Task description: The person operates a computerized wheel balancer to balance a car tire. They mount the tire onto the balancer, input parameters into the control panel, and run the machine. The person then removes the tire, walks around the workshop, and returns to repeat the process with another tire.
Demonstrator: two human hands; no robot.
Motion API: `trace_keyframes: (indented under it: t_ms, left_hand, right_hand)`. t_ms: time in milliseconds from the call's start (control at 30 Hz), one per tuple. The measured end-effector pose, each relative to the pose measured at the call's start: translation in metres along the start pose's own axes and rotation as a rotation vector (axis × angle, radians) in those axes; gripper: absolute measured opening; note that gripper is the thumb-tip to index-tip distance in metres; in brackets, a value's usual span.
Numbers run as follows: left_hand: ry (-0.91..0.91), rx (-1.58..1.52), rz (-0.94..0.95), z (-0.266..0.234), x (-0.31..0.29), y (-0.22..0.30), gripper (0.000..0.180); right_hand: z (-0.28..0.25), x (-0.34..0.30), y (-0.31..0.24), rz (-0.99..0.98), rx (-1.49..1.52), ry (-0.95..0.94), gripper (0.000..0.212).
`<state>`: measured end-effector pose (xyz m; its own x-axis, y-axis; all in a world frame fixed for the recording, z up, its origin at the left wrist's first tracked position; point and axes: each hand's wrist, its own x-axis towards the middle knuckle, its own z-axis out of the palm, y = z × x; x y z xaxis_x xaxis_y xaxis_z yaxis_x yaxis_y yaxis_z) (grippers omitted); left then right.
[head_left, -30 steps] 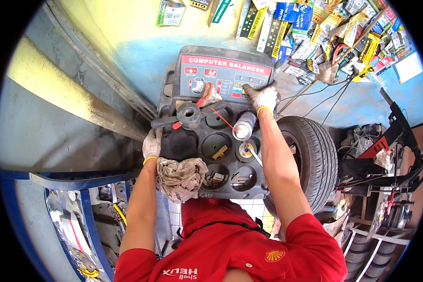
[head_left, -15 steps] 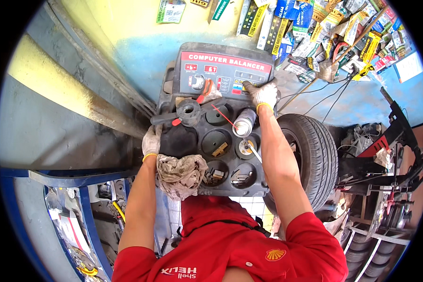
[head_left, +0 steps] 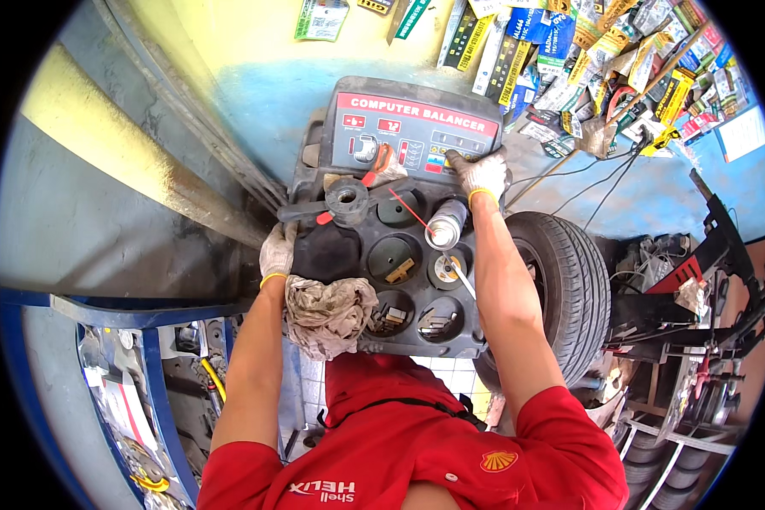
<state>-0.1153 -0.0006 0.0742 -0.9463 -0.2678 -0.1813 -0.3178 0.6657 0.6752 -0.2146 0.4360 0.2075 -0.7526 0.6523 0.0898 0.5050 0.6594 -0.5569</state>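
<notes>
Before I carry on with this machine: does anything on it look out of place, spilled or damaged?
The rag looks out of place: crumpled and stained, bunched at the near left corner of the tray, close to the left hand, and seems to hang past the edge. I see no obvious spill or damage.

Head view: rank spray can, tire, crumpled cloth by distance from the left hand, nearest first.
From the left hand, in the head view:
1. Crumpled cloth: just below and to the right of the hand, at the near left corner of the tray.
2. Spray can: across on the tray's right side.
3. Tire: farther right, beyond the tray.
</notes>
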Motion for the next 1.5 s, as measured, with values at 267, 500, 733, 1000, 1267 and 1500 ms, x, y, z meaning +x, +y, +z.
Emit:
trace_keyframes:
  t_ms: [267,500,733,1000,1267,1500]
  left_hand:
    - [0.001,0.02,-0.03,-0.004,-0.006,0.009,0.065]
    - [-0.004,0.038,-0.068,-0.005,-0.006,0.011,0.065]
    - [-0.004,0.002,-0.055,-0.004,-0.005,0.011,0.068]
    - [-0.039,-0.023,-0.07,0.001,0.002,0.004,0.071]
    - [-0.015,0.002,-0.058,-0.001,-0.001,0.006,0.072]
    - [-0.01,-0.01,-0.041,-0.002,-0.002,-0.003,0.07]
  right_hand:
    - [-0.001,-0.001,-0.002,0.02,-0.01,-0.015,0.131]
    - [-0.01,0.0,0.0,-0.007,-0.032,-0.049,0.123]
    - [-0.018,0.007,0.013,-0.07,0.013,-0.081,0.112]
    - [-0.016,0.008,0.021,-0.085,-0.014,-0.073,0.103]
    - [-0.011,0.007,0.019,-0.062,0.02,-0.041,0.101]
    - [-0.005,-0.001,0.013,-0.058,0.01,0.03,0.1]
